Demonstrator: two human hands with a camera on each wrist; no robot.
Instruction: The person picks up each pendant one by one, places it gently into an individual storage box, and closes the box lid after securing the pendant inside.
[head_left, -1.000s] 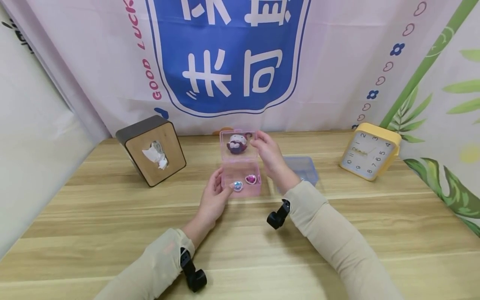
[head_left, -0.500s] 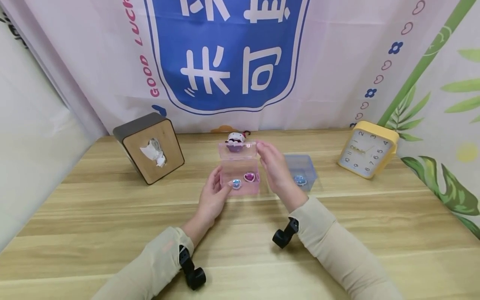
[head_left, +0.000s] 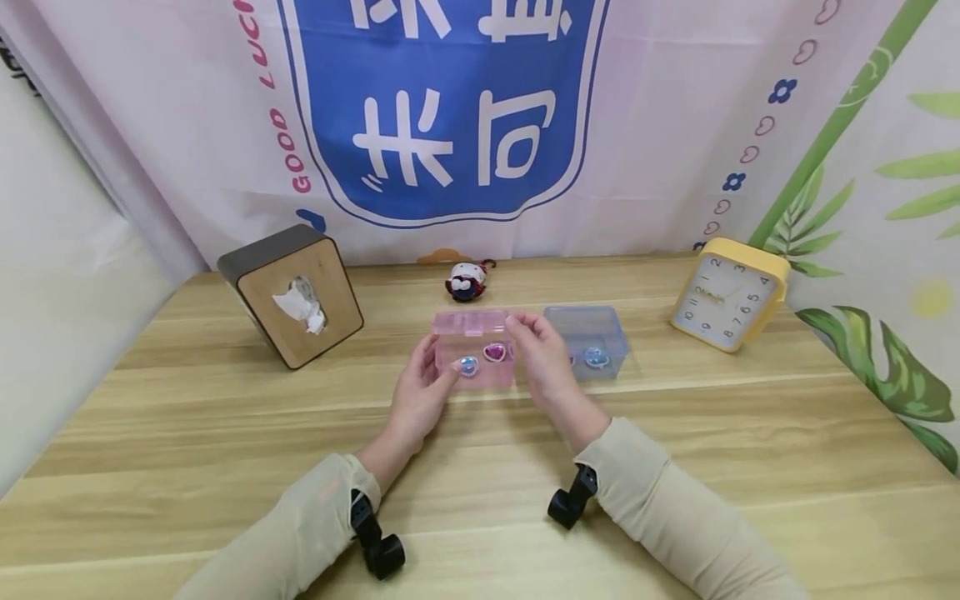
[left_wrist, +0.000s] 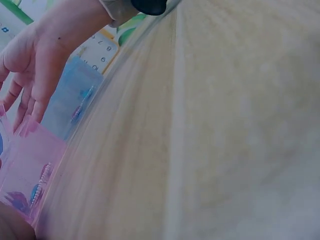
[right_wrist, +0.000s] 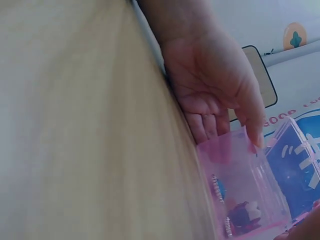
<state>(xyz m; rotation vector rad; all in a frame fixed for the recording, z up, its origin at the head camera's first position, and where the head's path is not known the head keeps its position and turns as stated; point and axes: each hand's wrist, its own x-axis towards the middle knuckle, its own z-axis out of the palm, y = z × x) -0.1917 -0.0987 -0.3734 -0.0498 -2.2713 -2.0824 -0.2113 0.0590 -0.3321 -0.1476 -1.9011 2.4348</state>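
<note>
A clear pink plastic box (head_left: 486, 380) stands on the table with its hinged lid (head_left: 472, 323) tilted partway up. Inside lie a blue gem (head_left: 468, 366) and a magenta gem (head_left: 494, 352), both with beaded white rims. My left hand (head_left: 418, 396) grips the box's left side, thumb at the front and fingers behind. At the lid's right edge, my right hand (head_left: 546, 360) holds the lid between thumb and fingers. In the right wrist view, the left hand's thumb is on the far side of the pink box (right_wrist: 240, 175).
A clear blue box (head_left: 585, 321) with a blue gem (head_left: 597, 357) stands just right of the pink one. Behind is a small dark-and-white figurine (head_left: 466, 282). A tissue box (head_left: 300, 296) stands left, a yellow clock (head_left: 727, 293) right, before a printed curtain (head_left: 637, 167).
The pink lid has swung forward and down from nearly upright, with my right hand moving down along with it. The figurine behind is now uncovered. My left hand stays on the box.
</note>
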